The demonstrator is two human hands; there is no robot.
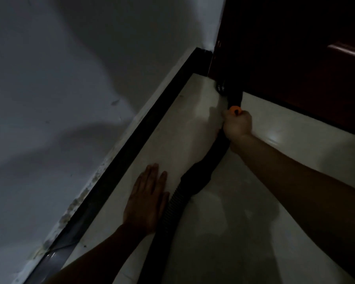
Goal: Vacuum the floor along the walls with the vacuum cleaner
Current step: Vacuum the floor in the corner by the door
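The pale floor (254, 201) meets a white wall (70, 78) along a dark skirting (131, 144). The right hand (237, 125), its grip closed round the vacuum's handle (234, 110), holds the nozzle (220, 89) just ahead in the corner by a dark door (295, 48). Behind the grip trails the hose (172, 208); the left hand (147, 198) rests flat and empty beside it. The corner is being cleaned; next, likely draw the nozzle back along the skirting.

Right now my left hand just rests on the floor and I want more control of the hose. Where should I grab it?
Probably grip the smooth black cuff where the ribbed hose ends, closing the left hand over it from the wall side. It lies just beside those fingers, and looks firmer than the ribs. The right hand already holds the handle by the orange button.
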